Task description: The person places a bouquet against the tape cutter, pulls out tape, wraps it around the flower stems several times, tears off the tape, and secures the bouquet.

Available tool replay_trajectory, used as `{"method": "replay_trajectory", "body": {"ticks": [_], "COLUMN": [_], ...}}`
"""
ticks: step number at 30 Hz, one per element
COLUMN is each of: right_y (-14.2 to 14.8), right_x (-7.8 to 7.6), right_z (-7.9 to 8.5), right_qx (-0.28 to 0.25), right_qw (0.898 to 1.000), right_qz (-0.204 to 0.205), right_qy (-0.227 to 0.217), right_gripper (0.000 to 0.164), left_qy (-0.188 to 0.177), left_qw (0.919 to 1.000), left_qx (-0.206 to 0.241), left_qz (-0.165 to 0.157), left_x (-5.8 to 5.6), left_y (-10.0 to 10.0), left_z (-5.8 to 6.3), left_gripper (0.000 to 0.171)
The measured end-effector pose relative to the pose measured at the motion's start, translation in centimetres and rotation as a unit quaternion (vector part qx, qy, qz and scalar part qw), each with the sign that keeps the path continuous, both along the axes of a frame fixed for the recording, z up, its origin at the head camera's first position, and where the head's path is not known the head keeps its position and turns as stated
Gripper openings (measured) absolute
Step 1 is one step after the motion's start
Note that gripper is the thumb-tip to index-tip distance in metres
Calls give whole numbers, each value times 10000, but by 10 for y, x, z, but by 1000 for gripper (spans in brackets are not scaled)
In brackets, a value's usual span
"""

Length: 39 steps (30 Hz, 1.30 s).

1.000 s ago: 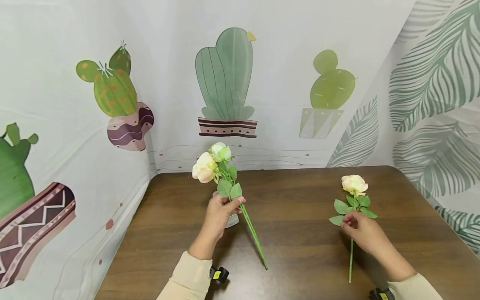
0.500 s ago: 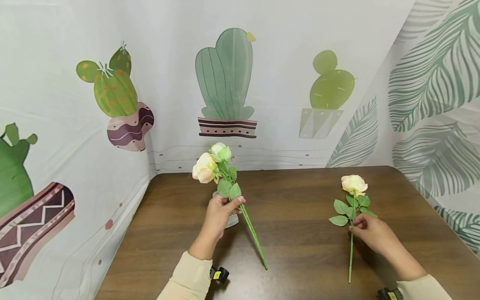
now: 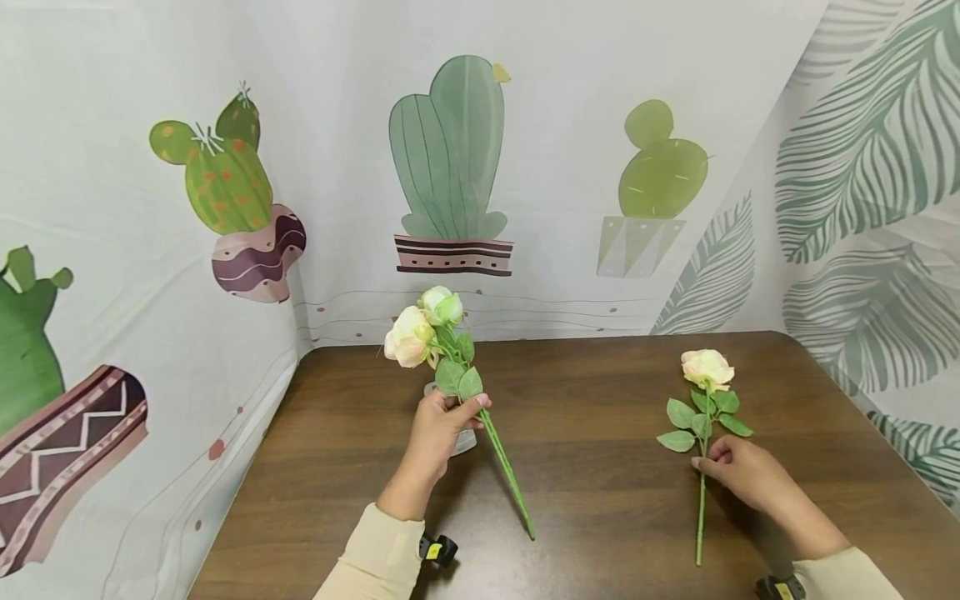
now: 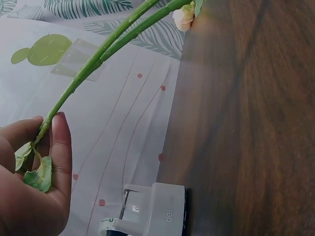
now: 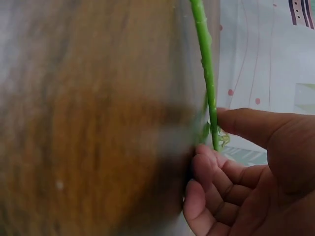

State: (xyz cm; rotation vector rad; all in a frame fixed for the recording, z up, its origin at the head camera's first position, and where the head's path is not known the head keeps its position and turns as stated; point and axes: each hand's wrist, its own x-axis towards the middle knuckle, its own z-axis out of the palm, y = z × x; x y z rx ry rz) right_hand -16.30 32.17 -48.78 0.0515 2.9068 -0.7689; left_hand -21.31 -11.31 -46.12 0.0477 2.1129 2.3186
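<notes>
Two pale pink-and-white roses [image 3: 409,337] lean together in my left hand [image 3: 442,425], blooms up and to the left. Thumb and fingers pinch both green stems [image 4: 106,49] just below the leaves, and the stem ends slant down to the right over the table. On the right, a single peach rose [image 3: 707,368] lies with its bloom toward the back edge. My right hand [image 3: 742,475] is at its stem below the leaves. In the right wrist view, the thumb presses that stem [image 5: 209,73] with the other fingers curled beside it.
A grey tape dispenser [image 4: 167,211] stands on the brown wooden table [image 3: 585,417], mostly hidden behind my left hand in the head view. A white cloth printed with cacti and leaves [image 3: 555,167] hangs along the back and left side.
My right hand has slid from the leaves down the single rose's stem, and now pinches it lower. The left hand and its two roses have stayed still.
</notes>
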Motion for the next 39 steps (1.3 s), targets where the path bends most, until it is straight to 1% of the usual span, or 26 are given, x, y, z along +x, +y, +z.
{"method": "replay_trajectory", "body": {"ticks": [4,7,12,21,31,34,39], "right_y": [-1,-2,-4,-5,-7,-9,-13], "right_x": [0,0,1,2,2,3,3], "right_z": [-2,-2,-2,-3,-5,-4,-4], "right_qx": [-155,-324,-650,-1121,-1638,-1820,-2025], "right_qw": [9999,9994,9975,9931,9860,9831,9791], "right_qz": [3,-34,-144,-212,-151,-19,147], "right_qy": [1,-96,-239,-289,-284,-194,-108], "right_gripper": [28,26,24,24,24,24,25], "left_qy": [-17,-33,-46,-11,-22,-2,8], "left_qw": [10000,10000,9999,9999,9998,9999,9999], "left_qx": [0,42,120,141,168,148,126], "left_qz": [-11,-5,-17,-48,-65,-89,-85], "left_x": [0,0,1,1,1,1,1], "left_y": [0,0,0,0,0,0,0], "left_z": [0,0,0,0,0,0,0], "left_gripper": [28,25,21,24,28,29,25]}}
